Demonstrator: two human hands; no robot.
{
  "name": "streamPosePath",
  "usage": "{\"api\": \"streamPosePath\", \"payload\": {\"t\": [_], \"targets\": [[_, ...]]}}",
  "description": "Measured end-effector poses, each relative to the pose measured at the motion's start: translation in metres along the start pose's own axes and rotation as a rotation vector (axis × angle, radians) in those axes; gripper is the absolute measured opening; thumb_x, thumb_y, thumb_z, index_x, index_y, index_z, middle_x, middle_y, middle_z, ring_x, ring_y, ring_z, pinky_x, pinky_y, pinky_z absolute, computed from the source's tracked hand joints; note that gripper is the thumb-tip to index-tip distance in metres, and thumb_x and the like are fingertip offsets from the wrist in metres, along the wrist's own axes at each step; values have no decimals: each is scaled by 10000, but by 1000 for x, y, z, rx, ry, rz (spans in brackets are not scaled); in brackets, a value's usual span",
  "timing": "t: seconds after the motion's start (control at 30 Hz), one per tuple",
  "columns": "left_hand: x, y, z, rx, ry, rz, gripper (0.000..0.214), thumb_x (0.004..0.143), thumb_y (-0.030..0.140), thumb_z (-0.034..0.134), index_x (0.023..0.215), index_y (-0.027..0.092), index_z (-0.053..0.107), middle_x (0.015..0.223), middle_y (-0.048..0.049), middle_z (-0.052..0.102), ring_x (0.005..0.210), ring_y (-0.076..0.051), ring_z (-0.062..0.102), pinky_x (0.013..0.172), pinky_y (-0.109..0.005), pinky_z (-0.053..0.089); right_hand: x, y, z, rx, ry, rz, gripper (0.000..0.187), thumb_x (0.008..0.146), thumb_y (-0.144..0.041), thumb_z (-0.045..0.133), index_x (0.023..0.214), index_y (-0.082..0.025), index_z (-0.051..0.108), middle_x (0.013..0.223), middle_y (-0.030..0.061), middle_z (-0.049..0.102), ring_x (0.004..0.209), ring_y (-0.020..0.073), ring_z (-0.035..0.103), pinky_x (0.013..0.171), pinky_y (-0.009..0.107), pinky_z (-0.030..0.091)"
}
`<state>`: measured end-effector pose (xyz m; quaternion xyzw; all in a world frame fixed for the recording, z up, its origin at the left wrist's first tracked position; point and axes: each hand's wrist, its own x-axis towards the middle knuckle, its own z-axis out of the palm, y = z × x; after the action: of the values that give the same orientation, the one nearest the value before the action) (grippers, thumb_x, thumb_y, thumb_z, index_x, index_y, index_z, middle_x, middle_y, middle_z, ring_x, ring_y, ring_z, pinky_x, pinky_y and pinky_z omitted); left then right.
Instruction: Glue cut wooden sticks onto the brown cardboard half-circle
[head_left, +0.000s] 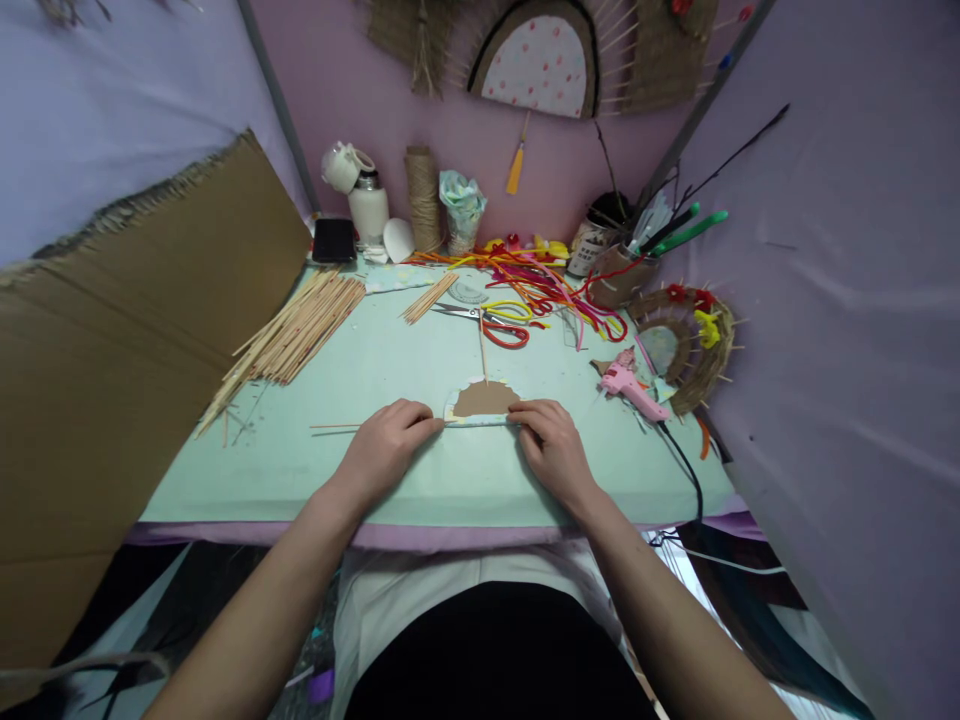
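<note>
a half-round cardboard piece (486,399) lies on the mint-green tabletop (420,480) in front of the person, flat edge nearest. both forearms reach forward; the left hand (396,435) rests at the lower left corner, palm down, fingers bent and close together, while the right hand (553,440) has its curled fingers on the lower right corner. i cannot tell whether either hand pinches. the piece is plain brown inside a pale, patterned border, its corners partly covered by fingertips. a thin stick (334,429) pokes out left of the left hand; another, the far stick (483,348), runs from the curved top to the scissors (459,312). beyond lie a small stick bundle (431,298) and tangled bright pipe cleaners (540,285). right is a pink glue gun (634,388), left a big stick pile (300,325) beside a large cardboard sheet (150,330) that blocks that side.
</note>
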<state>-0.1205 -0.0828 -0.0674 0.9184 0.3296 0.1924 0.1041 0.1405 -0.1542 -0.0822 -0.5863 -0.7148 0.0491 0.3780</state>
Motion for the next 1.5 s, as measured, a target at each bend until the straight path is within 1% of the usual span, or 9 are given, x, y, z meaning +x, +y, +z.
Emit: {"api": "streamPosePath", "payload": {"t": [0.27, 0.43, 0.6, 0.77, 0.9, 1.1, 1.5], "targets": [[4, 4, -4, -86, -23, -89, 323, 994, 306, 387, 1035, 225, 696, 978, -45, 658, 929, -194, 564, 812, -335, 453, 0, 0, 0, -6, -5, 2, 285, 862, -69, 487, 943, -241, 698, 1058, 55, 724, 1020, 241, 608, 903, 443, 476], [5, 4, -2, -71, -19, -55, 313, 993, 276, 388, 1069, 216, 686, 984, -46, 650, 935, -197, 553, 818, -338, 444, -1, 1, 0, 2, 5, -6, 276, 859, -61, 493, 941, -233, 692, 1055, 53, 723, 1021, 235, 605, 898, 437, 475], [6, 5, -2, -84, -31, -79, 302, 992, 290, 393, 1034, 202, 680, 960, -43, 642, 913, -195, 554, 807, -338, 449, -1, 0, 1, 1, 0, 2, 283, 859, -60, 490, 939, -241, 693, 1053, 53, 722, 1018, 236, 603, 894, 437, 471], [5, 3, 0, -26, -20, -14, 337, 995, 271, 364, 1073, 206, 685, 984, -62, 637, 920, -203, 545, 813, -352, 449, 0, 0, 0, -4, 2, -1, 277, 855, -63, 491, 934, -234, 695, 1047, 58, 723, 1012, 239, 603, 891, 440, 474], [5, 2, 0, -51, -19, -38, 331, 989, 275, 373, 1056, 207, 690, 969, -59, 638, 907, -203, 543, 803, -354, 454, 0, -1, 0, -6, -2, 10, 291, 856, -74, 482, 942, -245, 702, 1049, 60, 720, 1015, 244, 604, 891, 445, 475], [6, 3, -1, -10, -27, -8, 321, 983, 252, 384, 1061, 197, 690, 983, -71, 636, 918, -211, 544, 803, -358, 451, 0, -2, -1, -1, -4, 15, 285, 863, -76, 480, 943, -242, 698, 1049, 57, 720, 1018, 242, 598, 901, 444, 472], [7, 3, -1, -28, -22, -41, 299, 982, 273, 398, 1041, 202, 682, 960, -55, 633, 900, -197, 546, 795, -341, 450, 0, -1, -1, -8, -3, 17, 286, 858, -83, 483, 942, -247, 701, 1047, 57, 721, 1015, 241, 601, 900, 445, 474]]}}
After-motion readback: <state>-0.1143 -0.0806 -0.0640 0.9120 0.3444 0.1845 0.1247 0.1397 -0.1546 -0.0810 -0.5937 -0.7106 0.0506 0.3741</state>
